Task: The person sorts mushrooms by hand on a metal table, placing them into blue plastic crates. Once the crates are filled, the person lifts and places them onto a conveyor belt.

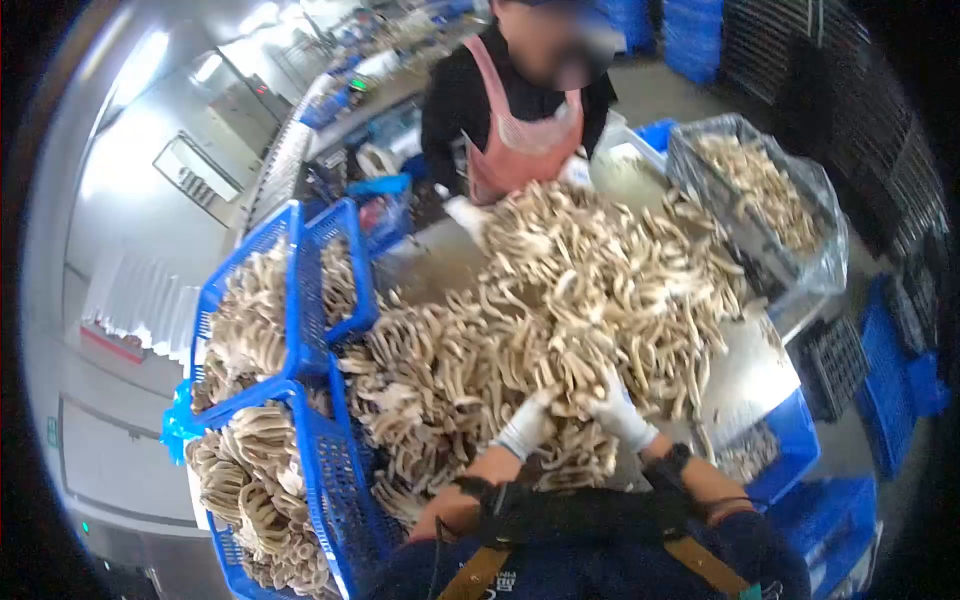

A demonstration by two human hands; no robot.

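Note:
A big heap of long-stemmed mushrooms [480, 345] with pale stems and grey-brown caps covers much of the metal table [745, 370]. My left hand [527, 424], in a white glove, is at the near side of the heap, its fingers closed against a bunch of mushrooms [575, 378]. From the other side, my right hand [620, 410], also gloved, grips the same bunch. Some fingertips are hidden among the stems. More mushrooms lie below and between my wrists.
Blue crates [297, 290] full of mushrooms stand at the left. Across the table is a person in a pink apron [525, 140], a gloved hand [465, 215] at the heap. A plastic-lined crate [830, 235] of mushrooms is at the back right. A blue bin [795, 450] holds scraps near my right arm.

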